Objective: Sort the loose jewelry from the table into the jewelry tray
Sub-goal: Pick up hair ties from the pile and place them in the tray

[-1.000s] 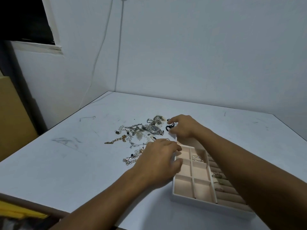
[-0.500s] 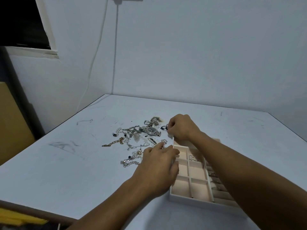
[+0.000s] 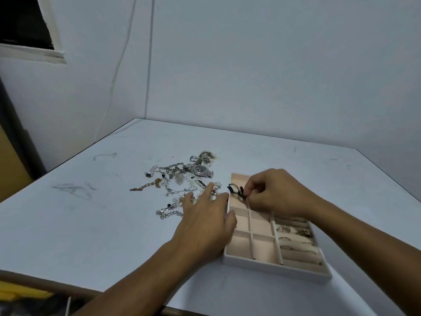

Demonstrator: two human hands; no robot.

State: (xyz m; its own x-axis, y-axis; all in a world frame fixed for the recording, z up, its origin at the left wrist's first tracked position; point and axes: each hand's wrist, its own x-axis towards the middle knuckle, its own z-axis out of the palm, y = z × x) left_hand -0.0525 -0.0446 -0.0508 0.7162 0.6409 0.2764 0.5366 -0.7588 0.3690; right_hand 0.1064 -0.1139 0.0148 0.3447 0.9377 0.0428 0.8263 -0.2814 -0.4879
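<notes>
While right hand (image 3: 276, 192) pinches small black piece (image 3: 236, 190) between thumb and fingertips, I see piece hang just above tray (image 3: 271, 269) top compartments, right of frame centre. Left hand (image 3: 205, 224) lies flat on table (image 3: 79, 224), fingers straight, holding nothing, beside tray left wall, fingertips at lower right edge of pile (image 3: 180, 179). Pile sits mid-frame, left of tray; watch (image 3: 201, 170) near its top. Rings (image 3: 283, 228) in tray right column.

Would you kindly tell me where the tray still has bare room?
The near square compartments, between the left hand and the ring rolls, look bare. Crowded: the ring rolls, and the jewelry pile left of the tray.
</notes>
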